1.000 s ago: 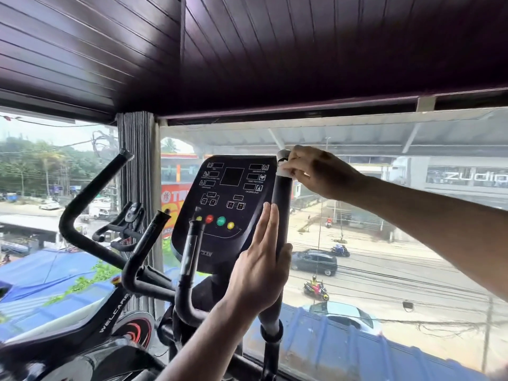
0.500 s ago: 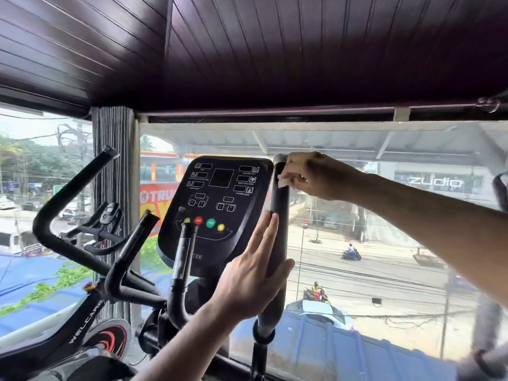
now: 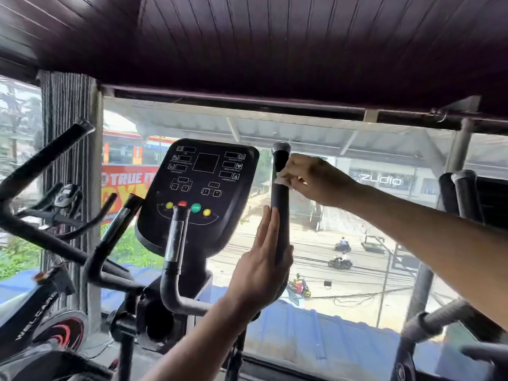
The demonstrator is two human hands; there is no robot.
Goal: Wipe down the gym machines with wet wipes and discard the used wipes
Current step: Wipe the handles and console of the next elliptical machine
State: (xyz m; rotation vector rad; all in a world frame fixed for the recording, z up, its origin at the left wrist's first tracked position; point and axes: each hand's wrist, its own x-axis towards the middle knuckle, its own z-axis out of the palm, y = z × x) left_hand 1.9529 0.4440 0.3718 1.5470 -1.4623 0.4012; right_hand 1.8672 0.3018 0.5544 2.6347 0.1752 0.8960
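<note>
Window glass behind; right hand (image 3: 316, 180) pinches a wipe (image 3: 281, 180) on the handlebar (image 3: 281, 215) — left hand (image 3: 261, 270), fingers straight, steadies it below.

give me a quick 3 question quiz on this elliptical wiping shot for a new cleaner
1. True or false: the right hand grips a white wipe around the upright handlebar.
2. Which describes the left hand? A) curled tight round the bar B) fingers straight, flat against the bar C) pressing a console button
3. Fill in: the green button sits on the machine's ____.

Key: 1 true; 2 B; 3 console
</note>
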